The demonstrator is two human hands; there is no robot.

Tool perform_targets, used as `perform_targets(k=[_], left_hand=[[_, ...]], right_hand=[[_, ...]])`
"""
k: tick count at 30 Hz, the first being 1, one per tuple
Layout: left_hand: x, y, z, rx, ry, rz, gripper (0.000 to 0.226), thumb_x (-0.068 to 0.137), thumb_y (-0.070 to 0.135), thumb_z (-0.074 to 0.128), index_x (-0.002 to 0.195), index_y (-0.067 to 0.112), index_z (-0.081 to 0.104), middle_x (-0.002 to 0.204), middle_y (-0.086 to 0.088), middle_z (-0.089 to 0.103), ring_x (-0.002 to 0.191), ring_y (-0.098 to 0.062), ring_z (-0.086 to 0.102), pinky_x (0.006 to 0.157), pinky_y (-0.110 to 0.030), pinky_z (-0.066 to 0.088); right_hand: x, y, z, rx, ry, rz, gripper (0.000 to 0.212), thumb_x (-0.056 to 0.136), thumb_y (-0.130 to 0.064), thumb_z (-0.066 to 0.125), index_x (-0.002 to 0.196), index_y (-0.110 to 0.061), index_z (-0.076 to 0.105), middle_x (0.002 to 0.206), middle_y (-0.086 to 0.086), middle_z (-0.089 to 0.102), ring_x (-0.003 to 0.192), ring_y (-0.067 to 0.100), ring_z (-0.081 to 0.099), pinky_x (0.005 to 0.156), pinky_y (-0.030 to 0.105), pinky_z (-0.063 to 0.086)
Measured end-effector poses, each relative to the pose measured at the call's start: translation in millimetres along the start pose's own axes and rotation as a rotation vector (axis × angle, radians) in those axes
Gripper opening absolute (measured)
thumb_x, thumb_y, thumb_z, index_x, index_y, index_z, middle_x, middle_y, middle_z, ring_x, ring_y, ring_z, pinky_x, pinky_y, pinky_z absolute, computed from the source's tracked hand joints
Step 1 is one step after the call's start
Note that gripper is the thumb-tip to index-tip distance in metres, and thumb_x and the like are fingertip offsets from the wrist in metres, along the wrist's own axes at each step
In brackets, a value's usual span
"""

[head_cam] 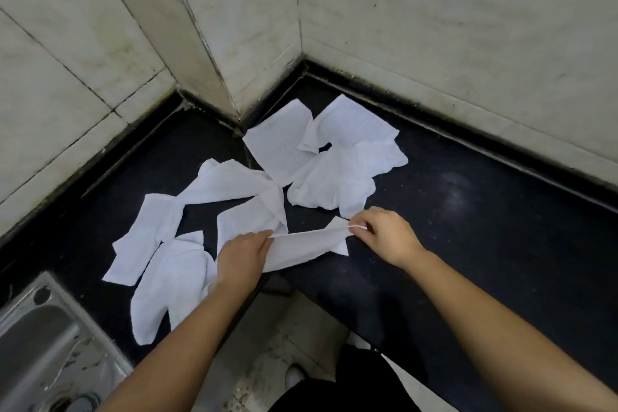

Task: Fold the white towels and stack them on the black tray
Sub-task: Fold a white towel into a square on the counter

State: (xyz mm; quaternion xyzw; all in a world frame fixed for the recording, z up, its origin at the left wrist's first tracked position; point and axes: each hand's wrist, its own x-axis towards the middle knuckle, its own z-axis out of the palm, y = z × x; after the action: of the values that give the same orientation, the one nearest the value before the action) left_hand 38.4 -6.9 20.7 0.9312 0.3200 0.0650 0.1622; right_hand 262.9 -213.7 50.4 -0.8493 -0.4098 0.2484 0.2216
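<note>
A white towel (307, 246) hangs stretched between my two hands just above the black counter (468, 211). My left hand (242, 256) pinches its left end and my right hand (381, 234) pinches its right corner. Several other white towels lie loose and crumpled on the counter: one group in the far corner (334, 157), another to the left (174, 244). No black tray shows apart from the black counter itself.
A steel sink (43, 344) sits at the lower left. Pale tiled walls (434, 27) close the counter at the back and form a jutting corner. The counter's front edge runs diagonally below my arms, with the floor beneath.
</note>
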Motion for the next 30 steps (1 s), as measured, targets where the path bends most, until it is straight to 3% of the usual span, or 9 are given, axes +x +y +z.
perform_targets(k=[4, 7, 10, 13, 19, 22, 24, 27, 30], left_hand=[[19.7, 33.8, -20.8, -0.033, 0.216, 0.217, 0.015, 0.086, 0.014, 0.075, 0.100, 0.012, 0.079, 0.097, -0.012, 0.071, 0.081, -0.032, 0.064, 0.064, -0.036, 0.055], [33.6, 65.5, -41.8, -0.169, 0.279, 0.259, 0.015, 0.090, 0.019, 0.070, 0.100, 0.011, 0.078, 0.085, -0.005, 0.067, 0.071, -0.025, 0.062, 0.060, -0.029, 0.049], [43.1, 94.6, -59.2, -0.349, 0.216, 0.213, 0.014, 0.092, 0.024, 0.070, 0.100, 0.014, 0.075, 0.091, 0.000, 0.071, 0.073, -0.018, 0.064, 0.068, -0.027, 0.047], [48.0, 124.2, -73.0, -0.516, 0.146, 0.223, 0.009, 0.091, 0.025, 0.071, 0.096, 0.018, 0.074, 0.094, 0.007, 0.070, 0.068, -0.009, 0.062, 0.071, -0.023, 0.047], [59.8, 166.3, -72.7, -0.695, 0.017, 0.158, 0.003, 0.090, 0.019, 0.070, 0.092, 0.021, 0.072, 0.081, 0.011, 0.070, 0.069, -0.009, 0.068, 0.074, -0.041, 0.060], [70.0, 183.5, -70.4, -0.655, -0.072, 0.151, 0.003, 0.090, 0.019, 0.068, 0.089, 0.020, 0.071, 0.076, 0.008, 0.070, 0.075, -0.013, 0.069, 0.079, -0.037, 0.057], [76.7, 193.0, -71.0, -0.607, -0.064, 0.184, 0.004, 0.091, 0.019, 0.066, 0.090, 0.019, 0.070, 0.081, 0.009, 0.069, 0.081, -0.016, 0.069, 0.075, -0.027, 0.053], [78.8, 202.0, -74.7, -0.580, 0.027, 0.230, 0.005, 0.094, 0.016, 0.063, 0.094, 0.018, 0.068, 0.093, 0.010, 0.068, 0.087, -0.010, 0.063, 0.070, -0.004, 0.039], [67.6, 193.9, -69.0, -0.484, 0.096, 0.318, 0.011, 0.093, 0.014, 0.063, 0.101, 0.014, 0.070, 0.100, 0.009, 0.068, 0.091, -0.010, 0.061, 0.076, -0.009, 0.041]], right_hand=[[-20.5, 0.2, -39.3, 0.030, 0.254, 0.028, 0.011, 0.094, -0.039, 0.065, 0.096, -0.032, 0.072, 0.086, -0.012, 0.061, 0.074, 0.007, 0.057, 0.067, 0.029, 0.049], [-45.8, -1.4, -72.3, 0.035, 0.418, 0.030, 0.007, 0.093, -0.036, 0.067, 0.095, -0.033, 0.073, 0.084, -0.012, 0.062, 0.074, 0.006, 0.058, 0.068, 0.029, 0.049], [-69.0, -0.8, -98.6, 0.043, 0.546, 0.039, 0.005, 0.091, -0.029, 0.071, 0.093, -0.029, 0.075, 0.085, -0.007, 0.065, 0.074, 0.007, 0.059, 0.071, 0.027, 0.050], [-97.1, 1.8, -118.7, 0.079, 0.644, 0.083, 0.005, 0.090, -0.024, 0.073, 0.094, -0.026, 0.076, 0.087, -0.009, 0.064, 0.074, 0.002, 0.059, 0.073, 0.012, 0.044], [-123.9, 16.6, -132.5, 0.121, 0.775, 0.170, 0.008, 0.088, -0.017, 0.073, 0.093, -0.022, 0.076, 0.081, -0.020, 0.060, 0.072, -0.002, 0.058, 0.072, 0.004, 0.039], [-123.8, 24.6, -130.9, 0.146, 0.788, 0.212, 0.009, 0.088, -0.016, 0.071, 0.095, -0.022, 0.076, 0.089, -0.017, 0.064, 0.075, 0.002, 0.061, 0.083, 0.018, 0.048], [-120.4, 26.5, -131.1, 0.174, 0.785, 0.235, 0.010, 0.089, -0.017, 0.070, 0.096, -0.021, 0.076, 0.093, -0.012, 0.066, 0.080, 0.007, 0.064, 0.087, 0.023, 0.050], [-119.0, 26.8, -132.1, 0.208, 0.837, 0.233, 0.011, 0.089, -0.017, 0.069, 0.098, -0.021, 0.075, 0.096, -0.011, 0.066, 0.084, 0.008, 0.065, 0.086, 0.021, 0.050], [-127.5, 29.2, -122.3, 0.212, 0.852, 0.219, 0.011, 0.089, -0.016, 0.068, 0.097, -0.021, 0.075, 0.097, -0.010, 0.066, 0.083, 0.004, 0.063, 0.080, 0.011, 0.046]])
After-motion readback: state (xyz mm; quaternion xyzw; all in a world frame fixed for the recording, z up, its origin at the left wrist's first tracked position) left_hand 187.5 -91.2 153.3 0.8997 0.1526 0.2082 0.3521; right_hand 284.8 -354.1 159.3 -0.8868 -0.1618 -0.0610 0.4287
